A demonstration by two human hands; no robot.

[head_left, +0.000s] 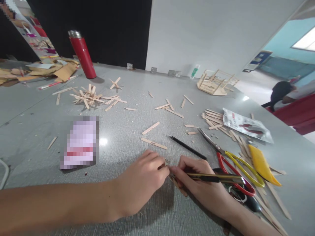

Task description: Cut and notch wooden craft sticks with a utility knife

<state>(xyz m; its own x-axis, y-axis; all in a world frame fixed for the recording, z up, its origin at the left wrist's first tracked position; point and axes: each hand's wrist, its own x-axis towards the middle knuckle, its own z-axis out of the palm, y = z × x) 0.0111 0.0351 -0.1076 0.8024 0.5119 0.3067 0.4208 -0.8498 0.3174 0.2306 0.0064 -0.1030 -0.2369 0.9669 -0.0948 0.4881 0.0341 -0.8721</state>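
My left hand (150,172) is closed low over the grey table, its fingertips pinching a small wooden craft stick (181,189) that is mostly hidden by both hands. Close against it, my right hand (197,175) grips a slim gold-and-black cutter knife (227,178), whose tip is hidden between the hands. Just beyond them lie two loose craft sticks, the nearer stick (154,143) lying almost flat across. A black pen (188,147) rests above my right hand. Scissors (222,152) with red and yellow handles lie to its right.
A red bottle (83,55) stands at the back left, near a pile of craft sticks (87,96). A stick frame model (216,83) sits at the back right. Further right are a silver packet (246,124) and a yellow object (262,164). A blurred purple item (81,141) lies left.
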